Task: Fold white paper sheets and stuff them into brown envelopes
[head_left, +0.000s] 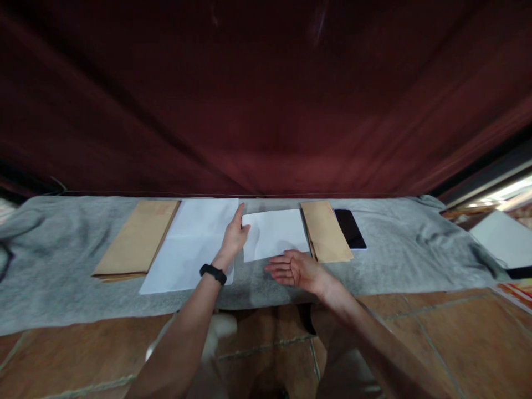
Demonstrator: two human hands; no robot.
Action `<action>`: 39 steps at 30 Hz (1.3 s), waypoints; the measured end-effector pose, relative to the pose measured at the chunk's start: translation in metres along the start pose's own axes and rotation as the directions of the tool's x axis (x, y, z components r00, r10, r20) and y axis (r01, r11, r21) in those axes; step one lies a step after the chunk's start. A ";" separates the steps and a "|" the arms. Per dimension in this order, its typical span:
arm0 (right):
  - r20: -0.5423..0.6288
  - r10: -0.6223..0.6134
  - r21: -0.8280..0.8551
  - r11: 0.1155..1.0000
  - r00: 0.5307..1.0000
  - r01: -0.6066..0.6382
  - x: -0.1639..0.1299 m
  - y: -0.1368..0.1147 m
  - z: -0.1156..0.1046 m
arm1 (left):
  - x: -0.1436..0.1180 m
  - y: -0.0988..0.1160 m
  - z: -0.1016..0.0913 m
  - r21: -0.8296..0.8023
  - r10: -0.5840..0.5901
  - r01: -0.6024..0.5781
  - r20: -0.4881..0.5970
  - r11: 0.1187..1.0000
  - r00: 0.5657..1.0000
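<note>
Folded white sheet (275,233) flat on grey cloth (62,260), centre. Left hand (235,235) open, fingertips on its 9 o'clock edge. Right hand (297,270) open, palm up, holding nothing, at its 6 o'clock

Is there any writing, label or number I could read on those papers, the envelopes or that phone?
No text can be read anywhere.
White sheets and the folded paper: blank as seen.
Brown envelopes, left stack and right one: no print visible.
Phone: screen dark.
Wristband on the left hand: plain black.
Coloured item at the right edge: too blurred to read.
</note>
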State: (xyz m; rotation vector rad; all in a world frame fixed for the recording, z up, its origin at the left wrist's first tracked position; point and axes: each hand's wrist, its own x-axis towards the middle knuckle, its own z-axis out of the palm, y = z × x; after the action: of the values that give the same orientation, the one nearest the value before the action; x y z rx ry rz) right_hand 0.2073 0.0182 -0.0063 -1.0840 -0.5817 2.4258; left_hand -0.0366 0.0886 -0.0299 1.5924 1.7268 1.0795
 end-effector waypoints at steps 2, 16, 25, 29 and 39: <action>0.108 0.017 -0.087 0.996 0.994 -0.008 -0.007 -0.004 0.003 | 0.000 0.002 0.003 0.055 0.012 -0.013 0.029 0.998 1.000; 0.346 -0.724 -0.931 -0.343 0.597 0.124 0.056 0.014 -0.015 | -0.002 -0.003 0.012 0.245 0.075 -0.083 0.045 0.966 0.996; 0.387 -0.711 -0.886 -0.463 0.588 0.024 0.058 0.023 -0.017 | -0.021 0.015 0.039 0.403 0.449 -0.469 0.149 0.786 0.881; 0.383 -0.715 -0.877 -0.480 0.585 -0.012 0.057 0.027 -0.018 | -0.036 0.032 0.055 0.430 0.490 -0.601 0.349 0.674 0.799; 0.394 -0.709 -0.873 -0.489 0.585 -0.004 0.053 0.030 -0.018 | -0.029 0.017 0.061 0.427 0.347 -0.544 0.457 0.722 0.819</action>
State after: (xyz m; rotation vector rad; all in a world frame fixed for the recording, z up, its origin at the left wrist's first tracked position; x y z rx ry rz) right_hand 0.1825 0.0256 -0.0643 -1.2861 -2.4475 0.1656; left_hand 0.0274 0.0718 -0.0516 2.4989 1.4951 0.4397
